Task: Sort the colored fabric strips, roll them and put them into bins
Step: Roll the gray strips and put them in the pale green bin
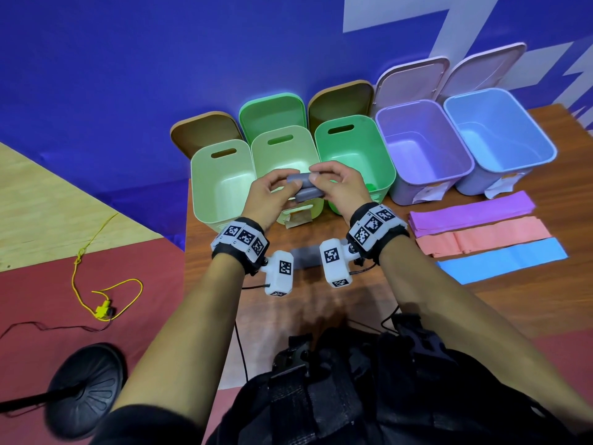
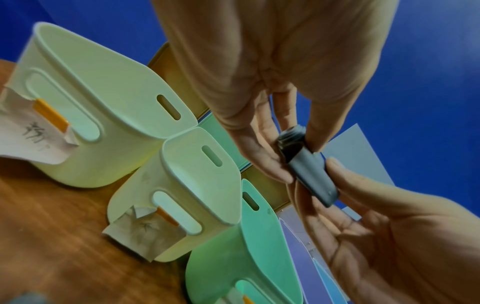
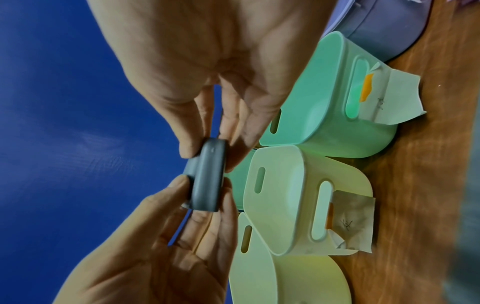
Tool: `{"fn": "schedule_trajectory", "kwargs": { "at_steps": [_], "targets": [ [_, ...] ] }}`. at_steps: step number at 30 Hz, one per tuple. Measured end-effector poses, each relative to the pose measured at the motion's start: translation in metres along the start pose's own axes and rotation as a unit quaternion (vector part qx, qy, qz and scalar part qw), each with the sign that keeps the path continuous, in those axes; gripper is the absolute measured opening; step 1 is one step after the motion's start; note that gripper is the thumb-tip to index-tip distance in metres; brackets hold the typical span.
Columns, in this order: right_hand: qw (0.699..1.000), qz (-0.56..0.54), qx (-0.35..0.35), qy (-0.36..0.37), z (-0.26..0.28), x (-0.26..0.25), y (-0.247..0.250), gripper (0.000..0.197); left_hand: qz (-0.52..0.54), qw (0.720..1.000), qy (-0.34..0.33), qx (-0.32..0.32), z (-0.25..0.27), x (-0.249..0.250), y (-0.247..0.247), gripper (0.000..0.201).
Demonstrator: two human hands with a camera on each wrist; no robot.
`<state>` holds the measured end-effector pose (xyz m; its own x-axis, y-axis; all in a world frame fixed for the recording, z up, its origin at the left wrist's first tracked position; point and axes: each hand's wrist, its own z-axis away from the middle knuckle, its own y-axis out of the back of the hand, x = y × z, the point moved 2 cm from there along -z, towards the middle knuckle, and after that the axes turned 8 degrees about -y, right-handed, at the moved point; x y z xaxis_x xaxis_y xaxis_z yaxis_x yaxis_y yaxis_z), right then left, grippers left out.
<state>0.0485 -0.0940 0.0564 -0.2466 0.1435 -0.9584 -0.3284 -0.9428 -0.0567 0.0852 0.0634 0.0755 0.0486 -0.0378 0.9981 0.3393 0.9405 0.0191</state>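
Observation:
A grey fabric strip (image 1: 306,187), rolled tight, is held in the air over the middle pale green bin (image 1: 282,155). My left hand (image 1: 276,194) pinches its left end and my right hand (image 1: 333,184) pinches its right end. The left wrist view shows the grey roll (image 2: 309,170) between thumbs and fingers, and the right wrist view shows the grey roll (image 3: 207,179) the same way. Another grey strip (image 1: 306,256) lies flat on the table under my wrists. Purple (image 1: 471,213), pink (image 1: 481,236) and blue (image 1: 503,260) strips lie flat at the right.
Five open bins stand in a row: pale green (image 1: 218,184), a second pale green, mint green (image 1: 356,155), lilac (image 1: 423,149) and light blue (image 1: 500,130), with lids leaning on the blue wall behind. Paper labels hang from their fronts. The wooden table (image 1: 321,303) ends at my left.

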Motion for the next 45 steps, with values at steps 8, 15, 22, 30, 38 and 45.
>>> {"fn": "schedule_trajectory", "kwargs": {
  "at_steps": [8, 15, 22, 30, 38, 45],
  "targets": [
    [1.000, -0.006, -0.006, 0.001, 0.004, -0.003, 0.001, 0.022, 0.017, 1.000, 0.008, 0.002, 0.001, -0.002, -0.001, 0.024],
    [0.998, -0.038, -0.022, -0.033, 0.007, -0.003, -0.001, 0.012, 0.001, 1.000, -0.013, 0.000, 0.001, -0.002, 0.000, 0.022],
    [1.000, -0.005, -0.010, -0.013, 0.004, 0.001, -0.001, 0.021, 0.015, 1.000, -0.001, 0.003, 0.000, -0.006, 0.001, 0.025],
    [0.996, -0.057, -0.023, -0.057, 0.005, 0.003, -0.004, 0.017, -0.007, 1.000, -0.018, -0.004, -0.003, -0.012, 0.006, 0.026],
    [0.997, -0.042, -0.019, -0.058, -0.006, 0.010, -0.005, 0.021, -0.045, 0.999, -0.014, -0.006, -0.013, -0.019, 0.008, 0.028],
    [0.994, -0.045, -0.014, -0.099, -0.027, 0.019, -0.013, 0.014, -0.036, 0.999, 0.005, 0.000, -0.030, -0.034, 0.015, 0.024]
  ]
}}
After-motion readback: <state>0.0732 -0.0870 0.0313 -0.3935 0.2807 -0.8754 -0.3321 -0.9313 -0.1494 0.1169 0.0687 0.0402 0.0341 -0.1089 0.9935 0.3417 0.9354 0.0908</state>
